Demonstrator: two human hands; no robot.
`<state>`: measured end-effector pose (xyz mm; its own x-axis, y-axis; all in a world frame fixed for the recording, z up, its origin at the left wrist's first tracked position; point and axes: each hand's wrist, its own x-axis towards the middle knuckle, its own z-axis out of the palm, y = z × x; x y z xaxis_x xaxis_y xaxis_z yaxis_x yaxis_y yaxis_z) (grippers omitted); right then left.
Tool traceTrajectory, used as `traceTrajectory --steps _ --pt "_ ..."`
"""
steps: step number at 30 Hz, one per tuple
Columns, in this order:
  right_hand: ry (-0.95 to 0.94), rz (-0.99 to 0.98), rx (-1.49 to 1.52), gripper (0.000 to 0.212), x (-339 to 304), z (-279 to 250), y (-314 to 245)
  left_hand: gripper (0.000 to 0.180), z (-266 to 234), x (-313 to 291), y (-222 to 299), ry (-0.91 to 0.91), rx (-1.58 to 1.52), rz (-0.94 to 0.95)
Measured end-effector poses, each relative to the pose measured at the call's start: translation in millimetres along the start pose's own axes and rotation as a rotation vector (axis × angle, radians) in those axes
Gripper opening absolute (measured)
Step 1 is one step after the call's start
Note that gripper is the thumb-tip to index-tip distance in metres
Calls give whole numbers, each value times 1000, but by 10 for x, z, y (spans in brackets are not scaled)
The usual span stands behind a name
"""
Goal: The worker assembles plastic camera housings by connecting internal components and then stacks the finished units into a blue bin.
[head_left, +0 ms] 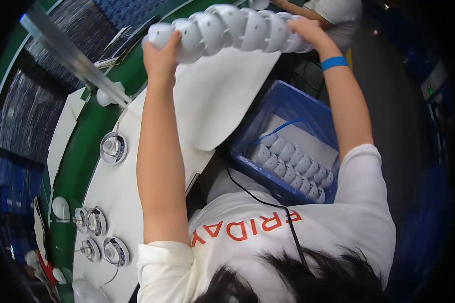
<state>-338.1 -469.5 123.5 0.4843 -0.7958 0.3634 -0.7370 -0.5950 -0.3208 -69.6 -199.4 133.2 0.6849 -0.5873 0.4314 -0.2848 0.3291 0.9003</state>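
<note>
A long row of white domed plastic shells [231,29], pressed one against another, is held up over the far end of the white worktop [212,96]. My left hand [161,56] grips the left end, its thumb against a shell. The other end is clasped by my right hand [308,31], with its fingers partly hidden by the shells. Both arms are stretched far forward. Below and right of the row stands a blue crate [255,169], where more white domed shells [294,169] lie in rows beside a blue strip [280,130].
Several round white parts with wires [114,148] rest on the worktop at left. A green conveyor belt [76,169] runs alongside, crossed by a metal post [78,58]. Another person [336,17] works at the far right. Stacked dark trays [33,113] stand left.
</note>
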Motion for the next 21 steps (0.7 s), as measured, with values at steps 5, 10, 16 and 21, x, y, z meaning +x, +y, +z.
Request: traceTrajectory --steps 5,10,16,21 --pt "-297 32 66 49 800 898 -1053 48 -676 -142 -301 337 138 -237" --pt "-450 -47 116 48 1024 1143 -1802 50 -901 -229 -369 387 127 -392" --pt "-522 -367 38 37 1731 1793 -2114 51 -845 -125 -502 405 72 -421" --pt "-515 -561 199 39 1709 1607 -2316 55 -937 -130 -494 366 50 -426"
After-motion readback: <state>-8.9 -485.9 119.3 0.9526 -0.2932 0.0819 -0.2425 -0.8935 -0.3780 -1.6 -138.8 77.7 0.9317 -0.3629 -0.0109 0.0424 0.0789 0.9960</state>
